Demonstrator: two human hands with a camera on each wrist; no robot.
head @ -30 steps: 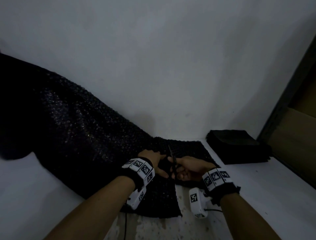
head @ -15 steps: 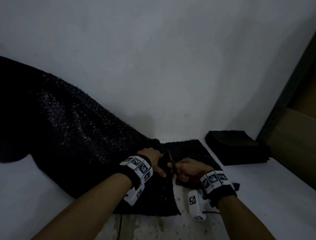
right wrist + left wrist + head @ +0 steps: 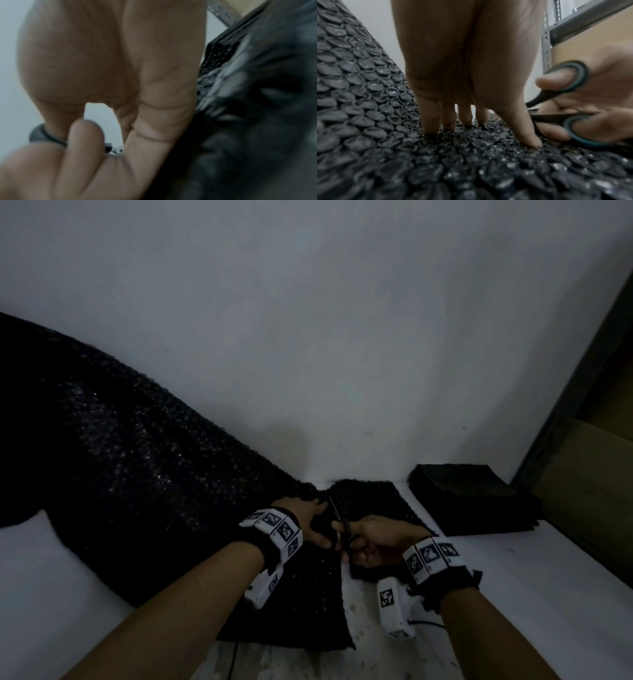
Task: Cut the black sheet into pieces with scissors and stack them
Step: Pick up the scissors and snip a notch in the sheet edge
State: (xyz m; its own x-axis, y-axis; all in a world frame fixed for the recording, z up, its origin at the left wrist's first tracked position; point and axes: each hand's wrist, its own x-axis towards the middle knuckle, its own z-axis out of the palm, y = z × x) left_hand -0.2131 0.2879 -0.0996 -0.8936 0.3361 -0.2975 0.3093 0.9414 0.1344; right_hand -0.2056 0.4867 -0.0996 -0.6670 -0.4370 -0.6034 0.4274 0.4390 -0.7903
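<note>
A long black bubble-wrap sheet [image 3: 130, 460] runs from the far left down onto the white table. My left hand [image 3: 310, 520] presses its straight fingers [image 3: 433, 121] and thumb flat on the sheet [image 3: 368, 94], just left of the cut. My right hand [image 3: 373, 539] grips black scissors [image 3: 339, 522] with teal-lined loops [image 3: 573, 77]; thumb and fingers are through them. The blades point away along the cut line. Right of the blades lies the nearly severed piece [image 3: 373, 501]. A stack of cut black pieces [image 3: 469, 498] sits at the right.
A white wall [image 3: 308, 320] rises close behind the table [image 3: 548, 594]. A metal shelf upright [image 3: 546, 44] and a brown cardboard box [image 3: 589, 484] stand at the far right. A thin cable [image 3: 428, 623] trails near my right wrist.
Both hands have advanced away from me along the cut. The slit in the sheet has grown longer towards the far edge.
</note>
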